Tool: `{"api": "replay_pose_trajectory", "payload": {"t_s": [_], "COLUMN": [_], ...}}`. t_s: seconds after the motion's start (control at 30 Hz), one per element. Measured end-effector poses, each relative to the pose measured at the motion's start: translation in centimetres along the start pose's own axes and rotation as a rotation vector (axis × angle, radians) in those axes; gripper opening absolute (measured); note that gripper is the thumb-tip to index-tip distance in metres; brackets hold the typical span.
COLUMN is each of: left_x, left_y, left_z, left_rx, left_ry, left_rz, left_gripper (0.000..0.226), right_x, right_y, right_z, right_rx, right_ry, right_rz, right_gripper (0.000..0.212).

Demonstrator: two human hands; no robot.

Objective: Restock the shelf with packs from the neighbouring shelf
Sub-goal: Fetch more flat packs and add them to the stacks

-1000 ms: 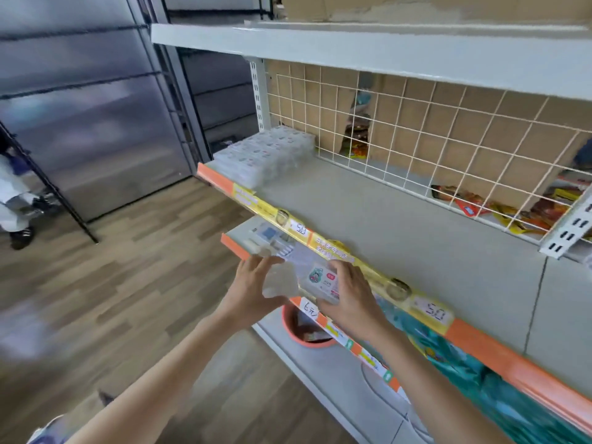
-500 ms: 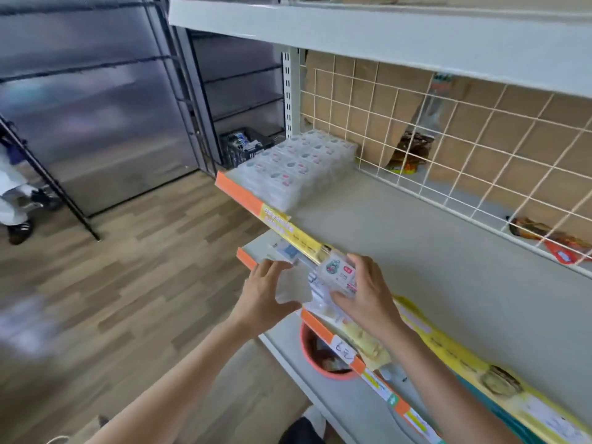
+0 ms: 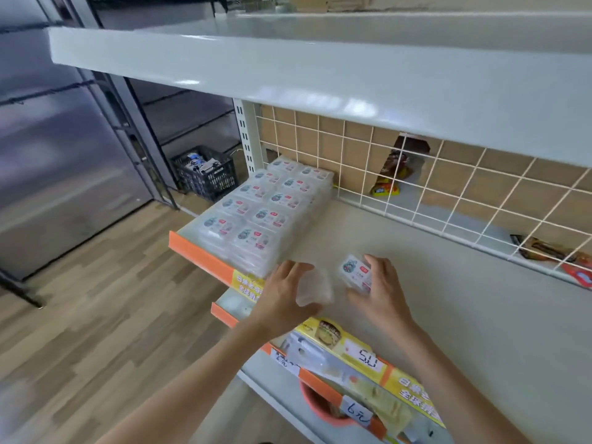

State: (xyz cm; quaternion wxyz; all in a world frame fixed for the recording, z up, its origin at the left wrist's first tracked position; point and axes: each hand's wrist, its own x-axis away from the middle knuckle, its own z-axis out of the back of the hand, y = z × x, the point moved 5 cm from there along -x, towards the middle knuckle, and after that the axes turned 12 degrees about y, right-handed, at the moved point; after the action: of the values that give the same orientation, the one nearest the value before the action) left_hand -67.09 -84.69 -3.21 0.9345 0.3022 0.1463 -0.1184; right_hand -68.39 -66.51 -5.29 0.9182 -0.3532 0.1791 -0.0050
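The shelf [image 3: 400,257] now fills most of the view, where half a second ago both hands were still down at its front edge, lifting the pack past the yellow price strip [image 3: 352,344]. The pack has since come up and over that edge and is now above the shelf surface, near the front, just right of the stacked packs [image 3: 256,213].

Those stacked packs sit at the left end of the shelf in two columns running from near to far, about six labels visible in each column, in several layers; the exact count of layers is blurred. Behind them stands the white wire grid [image 3: 416,174] with snack bags beyond it, one leaning upright and a few lying flat at the far right. A black crate [image 3: 205,174] stands on the wooden floor to the left.

One pack [image 3: 352,272] is carried between the two hands. It is a clear plastic pack with a printed label on its right part, and its long axis runs left to right, across the shelf, label facing up and slightly toward the camera. The left part is see-through and blurred.

The left hand [image 3: 285,296] grips the clear left end of the pack, fingers spread over it. The right hand [image 3: 381,290] grips the labelled right end, thumb near and fingers curled over the far side.
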Motion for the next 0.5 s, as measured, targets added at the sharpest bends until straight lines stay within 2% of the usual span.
{"api": "replay_pose_trajectory", "payload": {"t_s": [0.17,0.27,0.37,0.5], "left_x": [-4.0,-5.6,-6.4,-6.2], "left_y": [-0.3,-0.6,-1.4,-1.3], "left_z": [-3.2,-4.9,-6.0,-6.1], "left_rx": [0.096,0.191,0.24,0.27], "left_ry": [-0.146,-0.241,-0.258,-0.242], "left_rz": [-0.062,-0.044,-0.055,-0.177], "left_gripper": [0.068,0.073,0.075,0.076], "right_x": [-0.3,0.3,0.4,0.3], "right_y": [2.4,3.2,3.4,3.5], "right_z": [1.7,1.7,1.7,1.6], "right_rx": [0.206,0.25,0.292,0.313], "right_ry": [0.142,0.239,0.257,0.247], "right_rz": [-0.182,-0.177,-0.205,-0.217], "right_gripper": [0.075,0.077,0.08,0.083]}}
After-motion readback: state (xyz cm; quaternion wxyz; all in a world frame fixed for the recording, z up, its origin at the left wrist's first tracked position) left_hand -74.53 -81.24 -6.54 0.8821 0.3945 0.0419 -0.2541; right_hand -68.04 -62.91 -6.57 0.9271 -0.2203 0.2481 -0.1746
